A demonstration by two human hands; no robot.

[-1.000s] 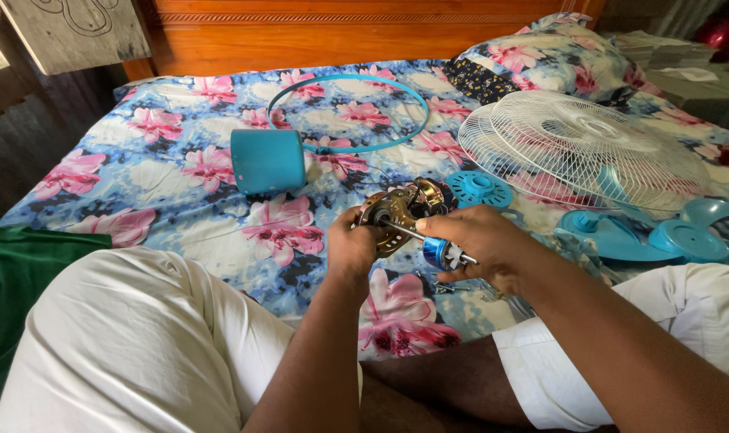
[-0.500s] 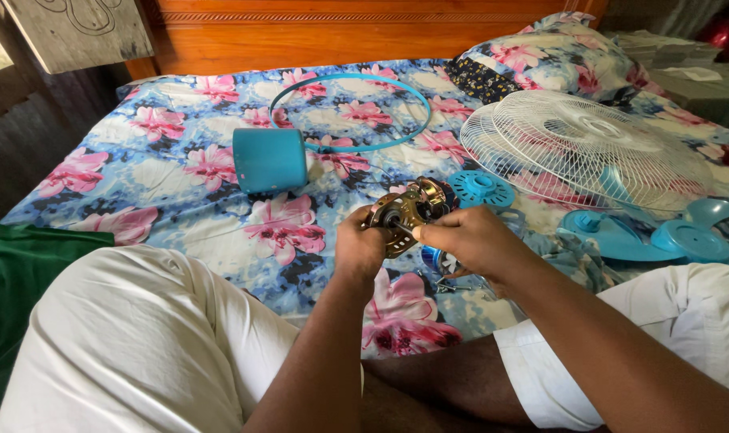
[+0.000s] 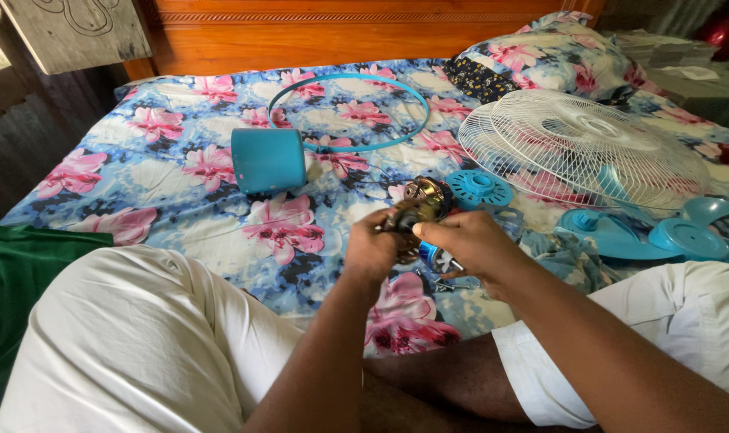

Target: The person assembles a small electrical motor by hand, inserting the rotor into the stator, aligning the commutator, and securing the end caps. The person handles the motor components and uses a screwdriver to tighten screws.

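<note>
I sit on a bed covered with a flowered sheet (image 3: 172,192). My left hand (image 3: 370,250) grips a bare fan motor (image 3: 423,200) with copper windings, held just above the sheet. My right hand (image 3: 470,242) rests against the motor from the right and holds a screwdriver with a blue handle (image 3: 433,256), its shaft mostly hidden under the fingers. A few small screws (image 3: 449,285) lie on the sheet under my right hand.
A blue motor cover (image 3: 268,159) lies left of the motor. Behind it lies a blue guard ring (image 3: 348,111). A white wire fan guard (image 3: 581,144), blue fan blades (image 3: 661,232) and a blue round part (image 3: 478,188) lie at the right. A green cloth (image 3: 16,281) sits at the left.
My right hand has closed in over the motor, and the screwdriver, earlier sticking out to the right, is now mostly covered. The motor stays in my left hand.
</note>
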